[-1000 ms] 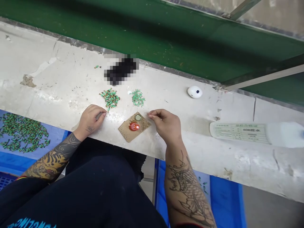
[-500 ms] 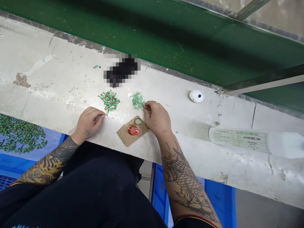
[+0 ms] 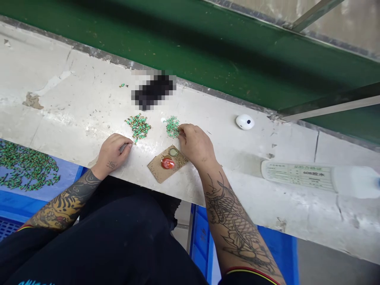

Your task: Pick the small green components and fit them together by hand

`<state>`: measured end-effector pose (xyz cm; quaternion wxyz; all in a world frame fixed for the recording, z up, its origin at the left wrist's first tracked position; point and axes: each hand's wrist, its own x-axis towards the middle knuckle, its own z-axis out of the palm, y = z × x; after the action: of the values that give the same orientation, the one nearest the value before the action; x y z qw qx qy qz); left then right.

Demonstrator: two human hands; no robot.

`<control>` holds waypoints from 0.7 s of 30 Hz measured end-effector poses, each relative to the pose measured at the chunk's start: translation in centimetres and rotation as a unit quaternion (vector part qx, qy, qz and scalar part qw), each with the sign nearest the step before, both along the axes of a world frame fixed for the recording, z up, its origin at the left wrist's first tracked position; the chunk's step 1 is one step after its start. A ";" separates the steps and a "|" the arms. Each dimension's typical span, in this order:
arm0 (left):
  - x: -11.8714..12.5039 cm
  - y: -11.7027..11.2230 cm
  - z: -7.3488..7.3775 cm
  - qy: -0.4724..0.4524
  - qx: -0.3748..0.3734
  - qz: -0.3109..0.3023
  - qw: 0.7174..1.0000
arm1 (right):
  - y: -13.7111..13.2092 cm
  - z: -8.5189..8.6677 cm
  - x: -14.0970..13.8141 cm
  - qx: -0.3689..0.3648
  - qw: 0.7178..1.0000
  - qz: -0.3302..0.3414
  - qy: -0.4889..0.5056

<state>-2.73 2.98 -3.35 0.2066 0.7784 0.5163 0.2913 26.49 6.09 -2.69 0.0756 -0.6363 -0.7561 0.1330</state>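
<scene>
My left hand (image 3: 114, 155) rests on the bench, thumb and forefinger pinched together just below a pile of small green parts with copper-coloured ends (image 3: 139, 127). Anything between those fingertips is too small to make out. At the right edge of a second pile of smaller, plain green pieces (image 3: 172, 126), my right hand (image 3: 196, 144) has its fingers closed and pointing down. What they grip, if anything, is hidden. Between my hands lies a piece of brown cardboard (image 3: 158, 172) bearing a glossy orange-red blob (image 3: 168, 163), a small round cap-like disc (image 3: 173, 152) and scattered tiny brown bits.
A white plastic bottle (image 3: 299, 176) lies on its side at the right. Behind it sits a white rounded object with a dark hole (image 3: 245, 122). A blurred-out black item (image 3: 154, 91) is near the green back panel. At lower left, a blue tray (image 3: 68, 186) holds many green parts.
My right fingers have shifted slightly left and up, against the pile of smaller green pieces. My left hand keeps its pinch in about the same place. The view has moved slightly.
</scene>
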 end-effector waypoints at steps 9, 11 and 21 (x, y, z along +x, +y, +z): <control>-0.1 -0.1 -0.1 0.001 -0.001 0.000 1.000 | 0.4 -0.8 -0.4 0.003 0.999 0.016 -0.045; -0.1 -0.1 -0.2 0.000 0.000 -0.002 1.000 | 0.7 -0.8 -0.5 0.000 0.999 0.022 -0.044; -0.3 -0.3 -0.4 -0.019 -0.010 -0.003 1.000 | 1.1 -0.7 0.5 0.001 0.993 -0.031 0.111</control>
<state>-3.00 2.69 -3.78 0.2251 0.7724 0.5128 0.2997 26.97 7.17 -3.35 0.1640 -0.6409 -0.7229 0.1994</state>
